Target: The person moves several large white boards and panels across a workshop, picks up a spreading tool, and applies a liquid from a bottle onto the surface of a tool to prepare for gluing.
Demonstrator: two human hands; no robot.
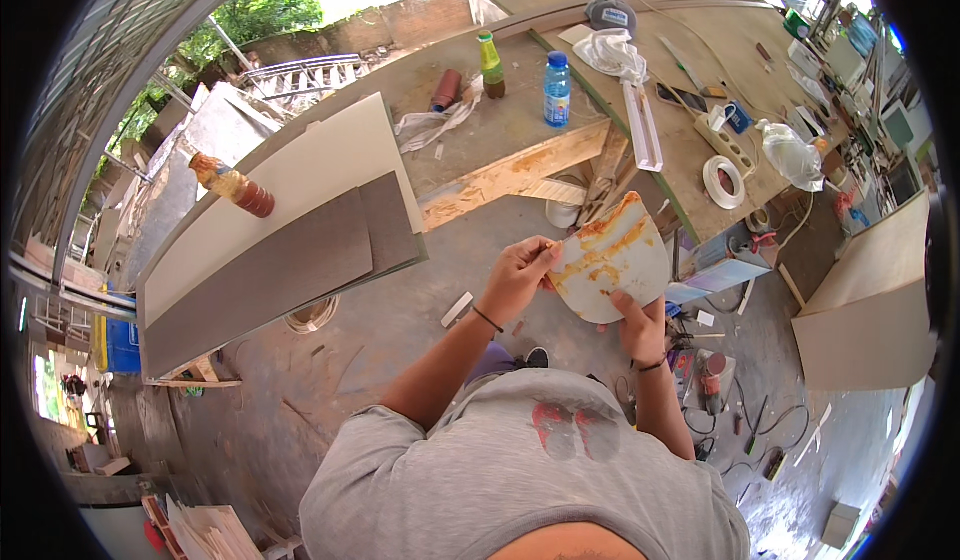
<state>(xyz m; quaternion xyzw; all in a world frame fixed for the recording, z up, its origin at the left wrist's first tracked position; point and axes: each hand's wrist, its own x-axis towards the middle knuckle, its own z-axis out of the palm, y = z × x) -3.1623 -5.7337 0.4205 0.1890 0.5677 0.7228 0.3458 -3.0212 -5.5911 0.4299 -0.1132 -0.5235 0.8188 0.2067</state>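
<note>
Gripping a pale, flat, round-edged panel smeared with orange-brown paste [612, 260], the bare right hand [642, 330] presses its thumb on the upper face at the near edge. The panel is held up in front of the body, above the grey concrete floor [380, 335]. Fingers bunched, the bare left hand [522, 275] meets the panel's left edge; what it pinches there I cannot tell. Left of the hands, a clear plastic bottle with reddish-brown contents [235, 186] is on a broad off-white sheet [330, 150].
</note>
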